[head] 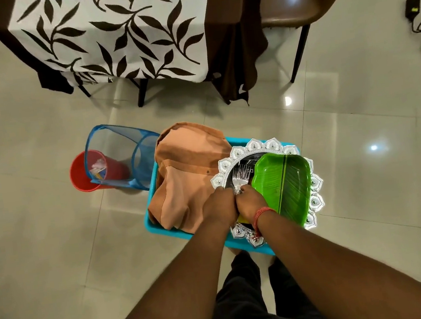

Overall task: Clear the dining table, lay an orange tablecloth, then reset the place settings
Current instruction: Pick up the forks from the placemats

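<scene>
Two hands, left hand (219, 206) and right hand (251, 202), fingers curled, grip a bundle of forks (240, 175) over the silver tray (240, 153); orange tablecloth (187, 172) at 9 o'clock, green plate (284, 184) at 3 o'clock.

Folded orange tablecloth (189, 172), heaped in left half of blue tub (151, 219) on floor. Silver scalloped plates (253, 146) stacked in right half. Green leaf-shaped tray (284, 184) tilted atop plates. Bundle of forks (240, 175), tines pointing away, lying on plates. Dining table (119, 30) beyond, draped in leaf-print cloth.
</scene>
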`<state>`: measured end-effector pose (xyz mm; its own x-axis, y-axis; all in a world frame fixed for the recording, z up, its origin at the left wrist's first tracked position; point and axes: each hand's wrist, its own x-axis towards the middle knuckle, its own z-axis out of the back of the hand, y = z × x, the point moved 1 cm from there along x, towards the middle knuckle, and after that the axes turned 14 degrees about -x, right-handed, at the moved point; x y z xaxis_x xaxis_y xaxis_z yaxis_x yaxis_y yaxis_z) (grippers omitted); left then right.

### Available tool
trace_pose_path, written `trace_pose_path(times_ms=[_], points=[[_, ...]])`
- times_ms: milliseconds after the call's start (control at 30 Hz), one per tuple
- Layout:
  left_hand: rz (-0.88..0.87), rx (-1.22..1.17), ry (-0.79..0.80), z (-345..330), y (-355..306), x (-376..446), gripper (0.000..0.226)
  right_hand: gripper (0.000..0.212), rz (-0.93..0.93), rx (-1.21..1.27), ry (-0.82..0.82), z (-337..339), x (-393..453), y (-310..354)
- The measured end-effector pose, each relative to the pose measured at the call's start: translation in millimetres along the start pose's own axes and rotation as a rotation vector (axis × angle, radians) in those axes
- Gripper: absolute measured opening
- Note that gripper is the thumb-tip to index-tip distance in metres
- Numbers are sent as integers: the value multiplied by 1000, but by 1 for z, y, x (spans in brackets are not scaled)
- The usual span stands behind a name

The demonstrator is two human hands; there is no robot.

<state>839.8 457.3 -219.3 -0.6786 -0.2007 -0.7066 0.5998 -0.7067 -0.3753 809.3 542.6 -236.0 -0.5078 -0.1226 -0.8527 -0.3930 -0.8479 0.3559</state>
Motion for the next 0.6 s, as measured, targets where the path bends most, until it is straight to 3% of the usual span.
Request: trace_pose_path(times_ms=[67,167,300,600], points=[[-26,13,-7,6,-5,-1,28,29,17,-6,-15,6,-4,1],[-56,22,-20,17,-16,-3,30,12,61,-38,-35,21,-11,5],[-94,38,-61,32,-41,-3,30,12,136,-126,-76,58,-22,8],[-296,219,-166,55,-162,2,29,39,311,-450,-270,204,-44,-18]])
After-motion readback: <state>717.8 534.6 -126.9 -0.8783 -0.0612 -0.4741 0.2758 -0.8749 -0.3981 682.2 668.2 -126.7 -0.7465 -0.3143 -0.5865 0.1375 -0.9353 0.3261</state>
